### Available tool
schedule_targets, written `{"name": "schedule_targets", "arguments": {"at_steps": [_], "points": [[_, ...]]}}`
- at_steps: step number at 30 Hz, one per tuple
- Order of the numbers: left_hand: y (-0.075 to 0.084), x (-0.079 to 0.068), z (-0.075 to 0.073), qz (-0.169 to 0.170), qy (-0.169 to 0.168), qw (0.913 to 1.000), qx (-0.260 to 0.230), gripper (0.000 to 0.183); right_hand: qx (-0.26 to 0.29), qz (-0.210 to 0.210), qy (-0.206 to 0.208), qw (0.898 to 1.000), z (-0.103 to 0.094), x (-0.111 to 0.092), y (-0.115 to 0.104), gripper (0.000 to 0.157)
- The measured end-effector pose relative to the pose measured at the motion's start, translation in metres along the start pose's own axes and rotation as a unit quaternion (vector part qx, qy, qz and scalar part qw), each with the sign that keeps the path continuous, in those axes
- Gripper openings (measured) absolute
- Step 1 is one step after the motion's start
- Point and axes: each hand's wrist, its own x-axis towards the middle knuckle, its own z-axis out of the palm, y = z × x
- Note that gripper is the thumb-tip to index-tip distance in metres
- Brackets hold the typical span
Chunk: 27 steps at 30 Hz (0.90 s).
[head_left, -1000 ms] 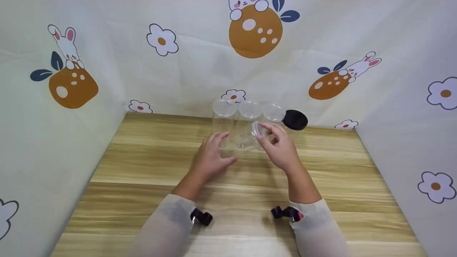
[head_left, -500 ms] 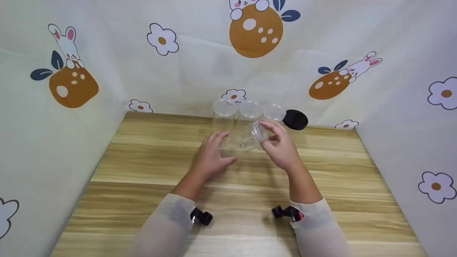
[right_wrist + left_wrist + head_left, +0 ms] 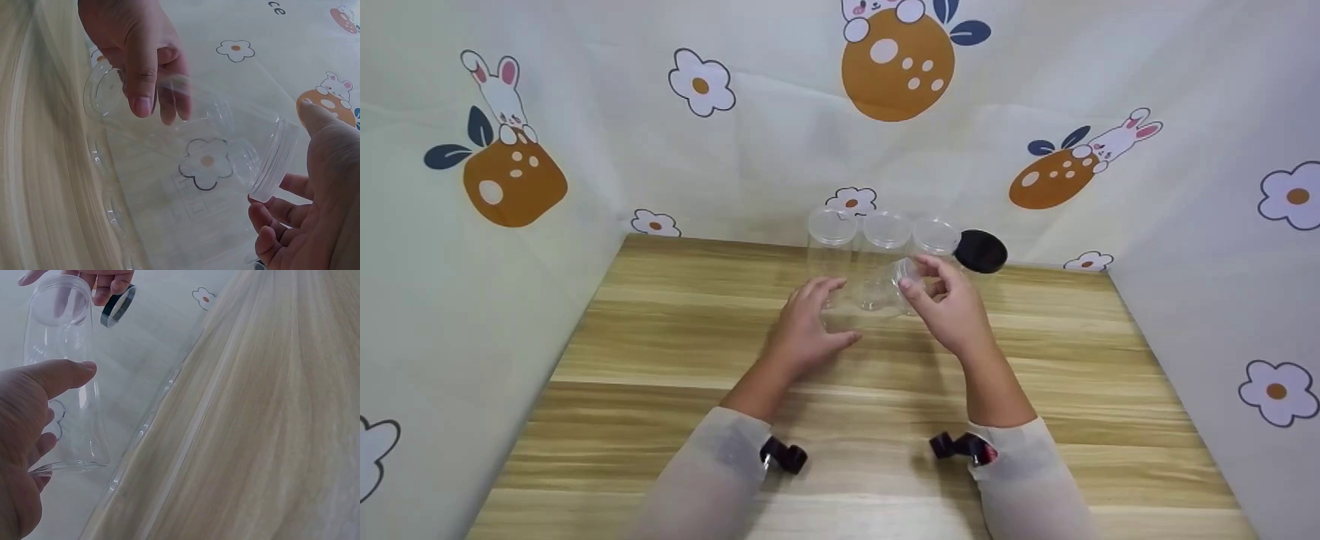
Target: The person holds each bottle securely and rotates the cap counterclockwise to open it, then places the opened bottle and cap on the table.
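A clear plastic jar (image 3: 197,112) lies tilted between my two hands, its capped end up toward the right. My left hand (image 3: 814,322) holds the jar's body near the base, with the thumb (image 3: 70,377) across the near side and the fingers behind it. At the other end is a clear screw lid (image 3: 277,160). My right hand (image 3: 949,311) has its thumb and curled fingers around this lid, fingertips right at its rim in the right wrist view.
Behind my hands stand three clear lidded jars (image 3: 832,225) in a row. At their right end is a jar with a black lid (image 3: 981,251). The patterned cloth wall (image 3: 750,165) rises close behind them, above the wooden tabletop (image 3: 660,337).
My right thumb and fingers have shifted around the lid, the thumb moving down and then back up. The left hand stays almost where it was with the jar.
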Motion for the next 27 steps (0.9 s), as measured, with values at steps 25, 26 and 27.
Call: {"name": "schedule_targets", "arguments": {"at_steps": [25,26,27], "points": [[0.0000,-0.0001,-0.0006,-0.007,0.001,1.0000,-0.007,0.090,0.079,-0.097,-0.024,0.992,-0.0001,-0.0043,-0.0019,0.051],[0.0003,-0.0002,-0.0007,-0.007,0.001,1.0000,-0.007,0.091,0.080,-0.096,-0.024,0.992,0.0000,-0.0043,-0.0019,0.052],[0.0005,-0.0003,-0.0008,-0.007,0.001,0.9999,-0.007,0.091,0.080,-0.095,-0.025,0.992,0.0000,-0.0044,-0.0020,0.052]]}}
